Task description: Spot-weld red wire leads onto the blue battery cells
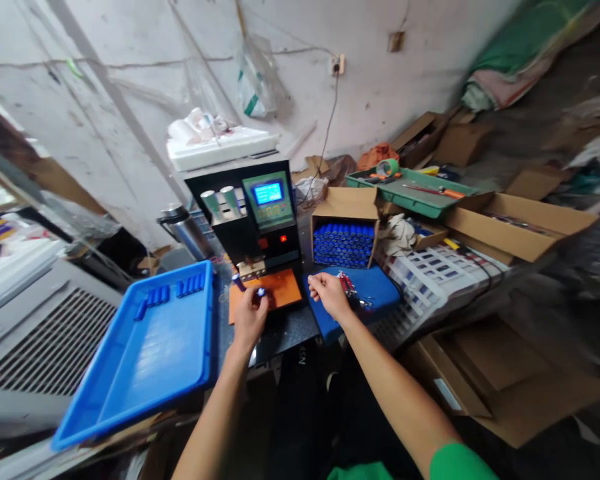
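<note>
My left hand is curled over the orange pad, its finger and thumb closed on a blue battery cell. Beside those fingers, another blue cylinder sits near the electrodes of a spot welder with a lit blue display. To the right, my right hand is pinched closed above a blue mat; whatever its fingertips hold is too small to make out. Small red and silver parts lie on the mat next to that hand.
A cardboard box full of blue cells stands behind the mat. At left, a blue tray holds several cells near its far end. A steel thermos stands behind it. A green tray with tools and open cardboard boxes are at right.
</note>
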Available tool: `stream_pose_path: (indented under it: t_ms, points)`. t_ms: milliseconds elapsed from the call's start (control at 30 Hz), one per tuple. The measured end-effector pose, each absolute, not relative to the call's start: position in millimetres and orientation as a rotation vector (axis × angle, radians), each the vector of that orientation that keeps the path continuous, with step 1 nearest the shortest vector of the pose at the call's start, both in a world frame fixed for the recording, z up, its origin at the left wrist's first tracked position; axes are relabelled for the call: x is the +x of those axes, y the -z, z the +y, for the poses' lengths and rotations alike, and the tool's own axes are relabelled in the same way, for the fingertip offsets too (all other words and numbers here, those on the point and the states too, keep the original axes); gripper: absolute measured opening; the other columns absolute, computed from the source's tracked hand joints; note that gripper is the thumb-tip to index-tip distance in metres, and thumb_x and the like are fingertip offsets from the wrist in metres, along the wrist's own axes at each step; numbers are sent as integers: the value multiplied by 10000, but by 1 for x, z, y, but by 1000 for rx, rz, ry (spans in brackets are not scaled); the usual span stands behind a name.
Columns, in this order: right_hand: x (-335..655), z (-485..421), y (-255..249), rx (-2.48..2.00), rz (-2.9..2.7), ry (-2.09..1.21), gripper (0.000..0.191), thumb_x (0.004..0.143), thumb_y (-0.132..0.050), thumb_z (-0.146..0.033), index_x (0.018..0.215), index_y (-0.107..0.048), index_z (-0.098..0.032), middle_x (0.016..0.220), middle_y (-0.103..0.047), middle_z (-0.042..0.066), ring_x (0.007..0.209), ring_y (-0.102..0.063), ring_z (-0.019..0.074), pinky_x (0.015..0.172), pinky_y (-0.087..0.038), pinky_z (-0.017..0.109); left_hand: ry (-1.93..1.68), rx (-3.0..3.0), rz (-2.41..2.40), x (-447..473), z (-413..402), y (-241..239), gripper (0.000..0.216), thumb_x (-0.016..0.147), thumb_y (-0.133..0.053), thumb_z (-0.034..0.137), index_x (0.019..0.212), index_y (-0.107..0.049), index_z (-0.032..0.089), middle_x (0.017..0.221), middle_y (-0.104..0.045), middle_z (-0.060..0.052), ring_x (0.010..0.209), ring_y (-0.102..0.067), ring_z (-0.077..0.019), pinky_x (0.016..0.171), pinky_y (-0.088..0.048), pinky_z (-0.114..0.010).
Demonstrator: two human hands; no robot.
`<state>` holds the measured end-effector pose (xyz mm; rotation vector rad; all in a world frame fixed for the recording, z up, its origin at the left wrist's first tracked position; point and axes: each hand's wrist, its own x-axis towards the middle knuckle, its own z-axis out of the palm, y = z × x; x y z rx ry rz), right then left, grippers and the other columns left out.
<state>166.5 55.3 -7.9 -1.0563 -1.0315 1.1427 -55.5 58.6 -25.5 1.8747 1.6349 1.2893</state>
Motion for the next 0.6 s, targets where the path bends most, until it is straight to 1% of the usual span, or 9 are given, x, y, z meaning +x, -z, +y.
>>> stream_pose_path:
  t_ms: [67,133,200,267,333,400,467,533,600]
  points:
    - [193,50,10,-1065,-979,-1052,363,760,-676,-529,681,-595,-184,562,-574,-3,486,-510,119,453,-420,236,-1345,1866,1610,-53,50,28,286,845,-610,346,1078,-659,186,978,-724,-62,808,-693,-182,683,-577,-288]
    - [225,49,14,-1080,-890,-949,347,768,-675,-525,683,-594,-199,564,-583,5,493,-511,131,470,-430,253,-1419,1859,1550,-44,42,27,323,851,-617,352,1128,-652,189,1023,-731,-71,826,-706,-182,684,-594,-290]
    - [258,53,21,-1121,-784,-815,364,751,-670,-552,703,-599,-198,574,-584,-4,500,-517,131,478,-434,250,-1497,1864,1484,-28,39,24,343,864,-621,349,1166,-650,189,1072,-731,-84,883,-718,-193,733,-607,-308]
    - [290,59,33,-1191,-693,-674,402,733,-655,-588,697,-587,-194,564,-571,-14,497,-513,128,478,-432,245,-1589,1877,1406,-6,45,18,348,878,-623,335,1187,-653,179,1118,-723,-101,974,-715,-214,834,-605,-345]
    - [316,65,48,-1263,-616,-559,433,730,-637,-616,691,-583,-188,549,-556,-17,494,-509,130,484,-429,251,-1676,1901,1302,19,62,10,354,885,-625,317,1204,-652,165,1147,-717,-112,1043,-701,-226,938,-578,-383]
    - [331,69,63,-1330,-574,-478,458,729,-624,-636,685,-589,-182,544,-554,-12,497,-509,138,483,-416,256,-1725,1931,1208,44,87,2,350,888,-625,305,1209,-652,168,1174,-711,-112,1067,-696,-224,970,-566,-397]
    - [337,70,76,-1373,-581,-452,477,733,-612,-650,678,-596,-177,548,-563,-2,506,-515,145,487,-412,261,-1741,1977,1165,67,117,-5,333,893,-609,285,1206,-657,179,1173,-715,-105,1031,-708,-213,945,-578,-391]
    - [336,70,85,-1388,-599,-467,489,744,-595,-663,680,-596,-178,553,-568,2,505,-519,149,493,-415,265,-1718,2041,1168,87,148,-8,316,887,-605,251,1188,-671,180,1118,-736,-94,976,-720,-206,916,-587,-384]
    - [332,70,91,-1398,-605,-478,499,758,-570,-675,691,-591,-182,555,-567,1,500,-517,151,500,-419,270,-1700,2092,1176,102,175,-10,302,880,-604,225,1168,-683,176,1097,-742,-93,980,-718,-213,922,-582,-391]
